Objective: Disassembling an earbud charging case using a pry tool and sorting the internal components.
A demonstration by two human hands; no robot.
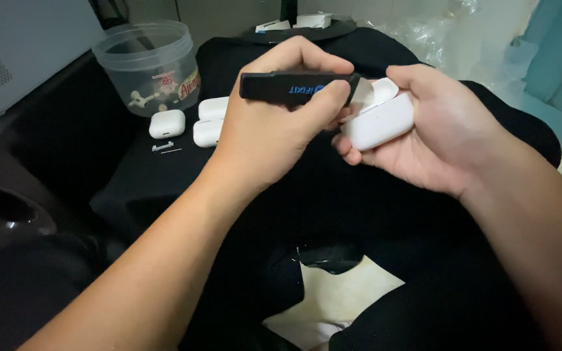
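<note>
Earbud case [380, 122] and black pry tool [294, 86], one in each of our hands above the black cloth [333, 195].

Nearest us, our right hand [447, 133] cups the white earbud case, fingers curled under and around its body, its lid tipped open at 12 o'clock. At 9 o'clock from the case, our left hand [274, 123] is closed on the pry tool, thumb on top and fingers wrapped below, and we press the tool's thin metal blade [361, 91] in at the case's open lid. Farther off, at 10 o'clock, three closed white cases [193, 121] lie on the cloth, small metal parts [164, 148] just beside them. Beyond those stands a clear plastic tub [147, 65] holding white pieces.
</note>
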